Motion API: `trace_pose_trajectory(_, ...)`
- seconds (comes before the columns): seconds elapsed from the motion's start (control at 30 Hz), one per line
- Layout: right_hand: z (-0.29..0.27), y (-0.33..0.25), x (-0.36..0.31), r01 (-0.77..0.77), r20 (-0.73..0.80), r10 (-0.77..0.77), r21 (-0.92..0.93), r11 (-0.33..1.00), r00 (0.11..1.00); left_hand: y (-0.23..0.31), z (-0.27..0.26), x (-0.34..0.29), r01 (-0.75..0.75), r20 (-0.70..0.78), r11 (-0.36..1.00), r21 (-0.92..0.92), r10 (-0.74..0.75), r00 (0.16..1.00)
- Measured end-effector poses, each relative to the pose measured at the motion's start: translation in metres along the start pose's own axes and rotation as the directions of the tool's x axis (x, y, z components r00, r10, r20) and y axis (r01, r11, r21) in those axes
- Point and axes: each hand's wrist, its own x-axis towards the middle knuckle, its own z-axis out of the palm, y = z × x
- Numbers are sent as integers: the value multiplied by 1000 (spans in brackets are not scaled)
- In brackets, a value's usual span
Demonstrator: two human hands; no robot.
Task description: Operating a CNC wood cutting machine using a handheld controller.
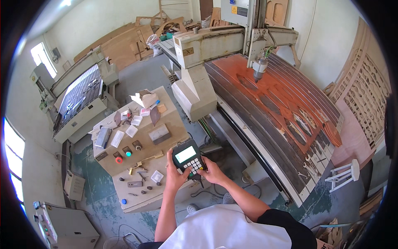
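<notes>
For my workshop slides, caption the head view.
Left hand and right hand hold a dark keypad controller beside a gantry machine bearing reddish board.

Left hand, right hand close together, fingers curled

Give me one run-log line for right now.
Left hand: holds controller at left side | Right hand: holds it at right side | Thumbs: at keys | Screen: lit | Machine head: over red board
</notes>
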Motion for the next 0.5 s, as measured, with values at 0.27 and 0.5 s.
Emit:
trace_pose_trajectory(0.27, 9, 8, 1, 41, 41, -41, 12, 999, 998, -11, -9, -5, -101, -14, 990, 94, 103, 995)
trace_pose_trajectory(0.5, -7, 17, -1, -59, 73, 50, 137, 989, 996, 10, -5, -4, -70, 46, 990, 126, 64, 997)
